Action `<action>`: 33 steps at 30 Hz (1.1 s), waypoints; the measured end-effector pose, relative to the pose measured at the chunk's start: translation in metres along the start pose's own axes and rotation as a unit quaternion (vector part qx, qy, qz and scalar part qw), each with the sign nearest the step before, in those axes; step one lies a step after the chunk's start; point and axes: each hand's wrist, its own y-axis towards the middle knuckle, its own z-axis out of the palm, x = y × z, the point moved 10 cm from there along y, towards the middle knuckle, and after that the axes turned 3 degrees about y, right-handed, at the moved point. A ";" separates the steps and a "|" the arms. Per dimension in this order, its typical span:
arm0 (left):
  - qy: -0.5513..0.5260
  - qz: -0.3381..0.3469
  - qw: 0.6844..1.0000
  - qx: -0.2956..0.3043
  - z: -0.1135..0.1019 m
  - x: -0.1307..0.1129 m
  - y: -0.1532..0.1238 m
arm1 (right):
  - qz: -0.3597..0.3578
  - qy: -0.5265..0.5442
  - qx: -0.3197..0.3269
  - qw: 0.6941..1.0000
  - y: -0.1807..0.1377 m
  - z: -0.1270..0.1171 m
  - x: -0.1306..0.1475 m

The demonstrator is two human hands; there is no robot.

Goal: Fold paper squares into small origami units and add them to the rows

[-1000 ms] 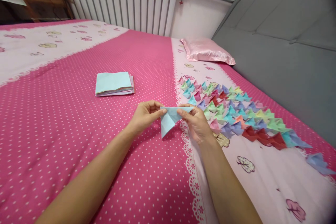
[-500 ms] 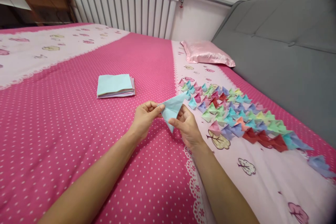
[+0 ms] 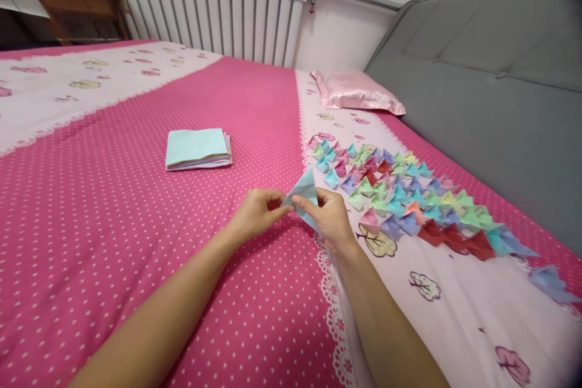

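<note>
A light blue folded paper (image 3: 304,190) is pinched between both my hands just above the pink dotted bedspread (image 3: 113,224). My left hand (image 3: 257,213) grips its left corner with closed fingers. My right hand (image 3: 330,218) pinches its right side, fingers closed. The paper stands with one point upward. A stack of coloured paper squares (image 3: 197,148) with a light blue top sheet lies further off to the left. To the right, several small folded paper pieces (image 3: 400,194) in many colours lie in rows on the pale pink strip.
A pink satin pillow (image 3: 357,92) lies at the head of the bed by a grey padded headboard (image 3: 491,91). A white radiator (image 3: 204,9) runs along the far wall. A wooden shelf (image 3: 68,3) stands at the far left.
The blue paper has been turned and folded smaller, from a wide flat triangle to a narrower one pointing up. Both hands have drawn closer together and slightly lower.
</note>
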 end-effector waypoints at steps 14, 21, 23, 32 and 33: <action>-0.083 -0.050 0.972 0.214 0.037 0.004 -0.013 | 0.030 0.052 0.021 0.998 0.002 -0.004 -0.005; -0.124 -0.117 0.950 0.261 0.044 0.006 -0.021 | 0.000 0.015 -0.039 0.999 0.003 -0.018 0.005; -0.127 -0.124 0.949 0.261 0.043 0.006 -0.022 | -0.011 -0.002 -0.048 0.999 0.004 -0.019 0.009; -0.146 -0.126 0.961 0.196 0.034 0.011 -0.014 | -0.060 0.063 -0.077 0.993 0.004 -0.027 0.024; -0.148 -0.121 0.966 0.176 0.031 0.011 -0.012 | -0.049 0.073 -0.058 0.994 0.004 -0.023 0.022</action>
